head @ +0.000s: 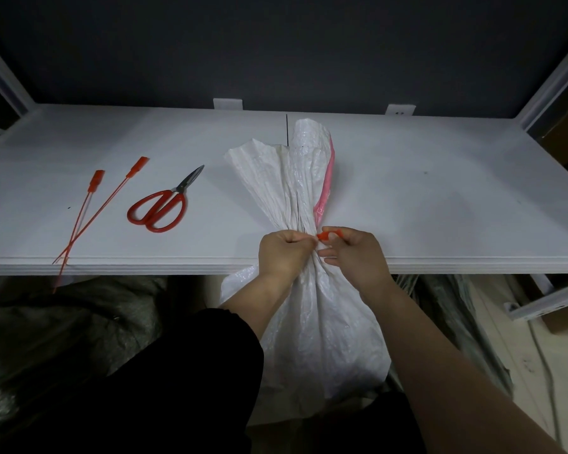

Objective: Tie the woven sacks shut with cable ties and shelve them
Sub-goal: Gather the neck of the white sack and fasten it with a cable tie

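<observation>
Over the front edge of a white shelf [440, 191] the sack [295, 178] is draped, its gathered neck gripped by the left hand [284, 253] while an orange tie [325, 235] is pinched against it by the right hand [351, 253]. Spare ties [95, 204] and scissors [164, 204] are laid to the left.

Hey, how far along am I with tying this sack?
Done: the sack neck is gathered. In hand: left hand grips the neck, right hand pinches an orange tie against it; whether it's locked, I can't tell. Left: probably tightening, trimming with the scissors, shelving. Two spare ties lie on the shelf.
</observation>
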